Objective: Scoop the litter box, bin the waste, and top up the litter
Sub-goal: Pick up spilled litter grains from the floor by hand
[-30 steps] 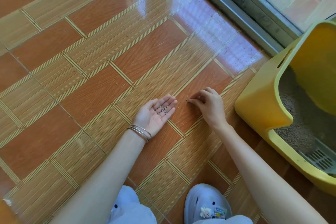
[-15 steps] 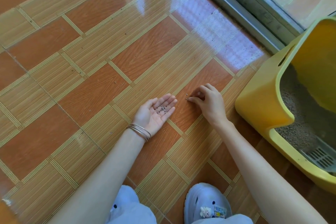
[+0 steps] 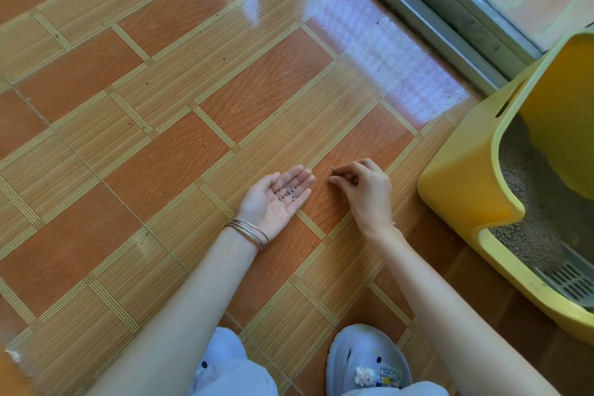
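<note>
Floor: the tiled floor lies open to the left and ahead – a door track bounds it top right.
Litter box: the yellow litter box stands at the right edge, near the right hand, grey litter inside.
Left hand: the left hand rests palm up, fingers straight, with litter grains on it.
Right hand: the right hand is palm down – its fingers pinch one grain just above the floor.

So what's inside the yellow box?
Grey litter fills the yellow box, and a slotted grey grate sits at its near end. Anything buried under the litter is hidden, and the box runs past the picture's edge.
</note>
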`<state>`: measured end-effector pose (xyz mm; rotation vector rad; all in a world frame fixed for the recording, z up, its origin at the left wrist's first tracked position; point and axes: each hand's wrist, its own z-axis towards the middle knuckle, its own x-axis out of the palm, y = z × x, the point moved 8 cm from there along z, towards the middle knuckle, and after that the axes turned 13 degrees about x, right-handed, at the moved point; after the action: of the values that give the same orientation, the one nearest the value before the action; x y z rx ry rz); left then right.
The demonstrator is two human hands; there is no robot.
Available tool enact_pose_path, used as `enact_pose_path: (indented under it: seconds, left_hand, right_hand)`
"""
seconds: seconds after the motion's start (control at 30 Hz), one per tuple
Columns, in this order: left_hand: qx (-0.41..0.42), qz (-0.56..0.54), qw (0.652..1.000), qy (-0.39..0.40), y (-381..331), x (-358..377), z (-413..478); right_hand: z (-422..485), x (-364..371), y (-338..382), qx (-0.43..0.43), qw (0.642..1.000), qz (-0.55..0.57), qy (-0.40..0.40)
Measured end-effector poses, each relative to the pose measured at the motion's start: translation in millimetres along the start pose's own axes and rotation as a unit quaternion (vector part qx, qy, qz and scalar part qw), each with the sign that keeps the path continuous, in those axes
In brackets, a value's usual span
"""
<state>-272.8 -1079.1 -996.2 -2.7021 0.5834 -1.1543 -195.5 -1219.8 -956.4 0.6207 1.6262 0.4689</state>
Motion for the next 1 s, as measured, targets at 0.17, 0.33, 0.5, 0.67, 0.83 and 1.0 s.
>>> enact_pose_path:
  seconds: [0.17,0.33,0.5,0.67,0.83,1.0]
  left_hand:
    - [0.002,0.0,1.0,0.002,0,0,1]
    - [0.002,0.0,1.0,0.003,1,0,1]
    - [0.002,0.01,1.0,-0.004,2,0,0]
    - [0.002,0.015,1.0,-0.017,6,0,0]
    - [-0.006,0.034,0.999,-0.017,14,9,-5]
    - [-0.012,0.0,1.0,0.003,15,15,-7]
  right_hand:
    - [-2,1,3,-0.011,0.999,-0.034,-0.034]
    - [-6,8,13,-0.095,0.985,-0.121,-0.08]
    - [-9,19,19,-0.126,0.968,-0.202,-0.081]
    - [-8,15,22,-0.091,0.986,-0.137,0.016]
    - [-36,-3,55,-0.168,0.983,-0.004,0.075]
    - [-22,-24,31,-0.104,0.993,0.051,0.039]
